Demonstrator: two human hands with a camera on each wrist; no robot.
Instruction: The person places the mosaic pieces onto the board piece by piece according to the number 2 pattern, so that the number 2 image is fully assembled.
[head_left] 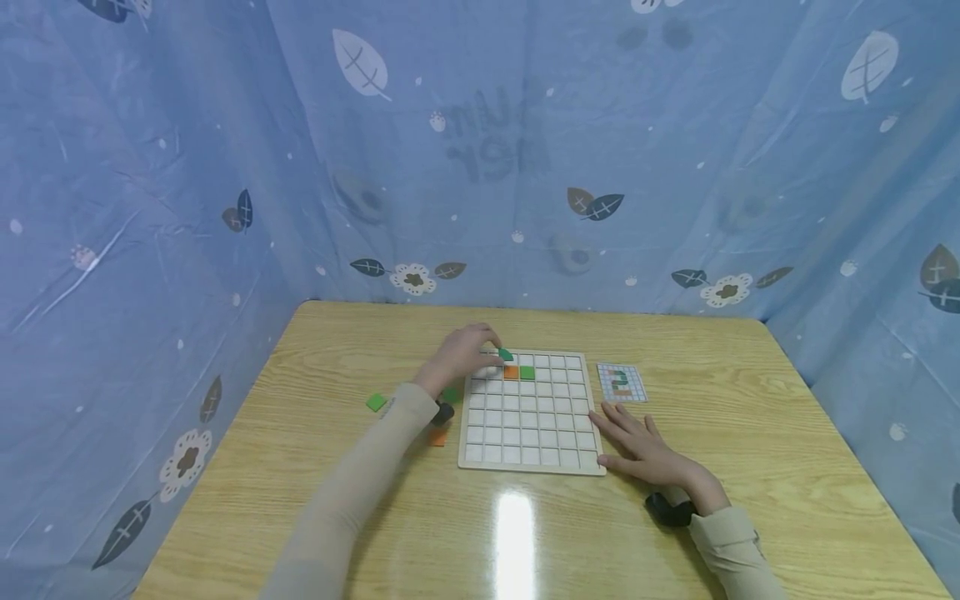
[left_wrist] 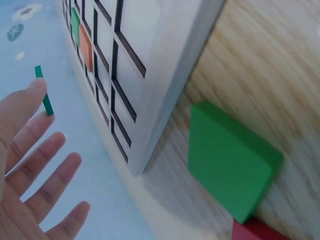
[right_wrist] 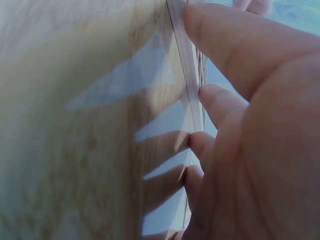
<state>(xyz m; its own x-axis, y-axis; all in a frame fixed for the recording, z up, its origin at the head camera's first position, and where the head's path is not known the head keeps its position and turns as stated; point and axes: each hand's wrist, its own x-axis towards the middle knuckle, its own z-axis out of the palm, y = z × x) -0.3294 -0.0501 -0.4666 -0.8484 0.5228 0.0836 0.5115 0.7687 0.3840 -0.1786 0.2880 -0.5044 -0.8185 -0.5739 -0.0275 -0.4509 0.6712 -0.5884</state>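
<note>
Between thumb and index finger, my left hand (head_left: 463, 354) pinches a thin dark green tile (head_left: 506, 354) over the far left part of the grid board (head_left: 525, 433). The left wrist view shows this tile edge-on, with the other fingers spread. Just nearer than the held tile, an orange tile (head_left: 511, 372) and a green tile (head_left: 527, 372) sit side by side in cells of the board. My right hand (head_left: 641, 446) lies at the board's right side, fingers spread and fingertips against its edge.
Left of the board lie a light green tile (head_left: 376, 402), a darker green tile (left_wrist: 232, 160) with a red tile (left_wrist: 252, 232) against it, and an orange tile (head_left: 437, 438). A printed pattern card (head_left: 633, 383) lies right of the board. Blue curtains (head_left: 480, 150) enclose the table.
</note>
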